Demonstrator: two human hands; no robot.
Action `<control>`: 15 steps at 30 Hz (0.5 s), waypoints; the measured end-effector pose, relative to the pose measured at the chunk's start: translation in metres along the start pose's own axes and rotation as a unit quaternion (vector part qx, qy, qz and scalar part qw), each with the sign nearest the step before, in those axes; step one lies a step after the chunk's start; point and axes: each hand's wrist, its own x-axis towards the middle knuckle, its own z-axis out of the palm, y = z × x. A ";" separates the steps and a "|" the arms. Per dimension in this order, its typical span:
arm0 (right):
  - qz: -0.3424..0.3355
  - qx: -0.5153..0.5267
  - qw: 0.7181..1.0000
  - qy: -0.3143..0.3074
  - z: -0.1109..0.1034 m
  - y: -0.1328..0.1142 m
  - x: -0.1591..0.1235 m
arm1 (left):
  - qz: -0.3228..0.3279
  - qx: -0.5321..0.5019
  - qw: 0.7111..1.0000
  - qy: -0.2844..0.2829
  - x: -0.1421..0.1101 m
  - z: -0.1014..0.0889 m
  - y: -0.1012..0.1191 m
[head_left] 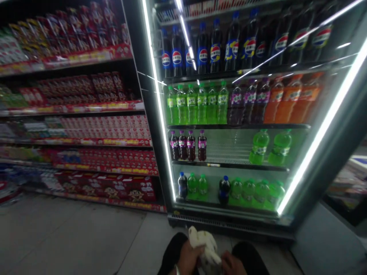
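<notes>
A crumpled off-white cloth [202,238] with a greyish lower part is held low between my knees, at the bottom of the view. My left hand [187,258] is closed around its left side, the thumb lying across it. At the lower right edge of the cloth, my right hand [231,262] pinches it with bent fingers. Part of each hand is cut off by the lower border of the picture. Whether the cloth is a rag or a glove cannot be made out.
Before me stands a lit drinks cooler [229,225] with cola bottles [203,53], green bottles [190,107], purple-labelled bottles [190,145] and orange bottles [294,101] on its shelves. Shelves of packaged goods [106,128] run along the left. Grey floor tiles [71,233] lie below.
</notes>
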 end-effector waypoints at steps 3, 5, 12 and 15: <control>-0.001 0.037 0.999 0.012 0.000 -0.017 -0.008 | -0.048 0.015 0.998 -0.033 -0.016 0.006 0.003; -0.007 0.029 1.000 0.007 -0.001 -0.030 -0.015 | -0.085 0.027 0.995 -0.043 -0.023 0.010 0.005; -0.015 0.041 0.999 0.006 -0.008 -0.043 -0.026 | -0.129 0.049 0.990 -0.018 -0.024 0.009 0.005; 0.000 0.067 0.997 0.041 -0.014 -0.042 -0.026 | -0.125 0.047 0.991 -0.017 -0.022 0.008 0.002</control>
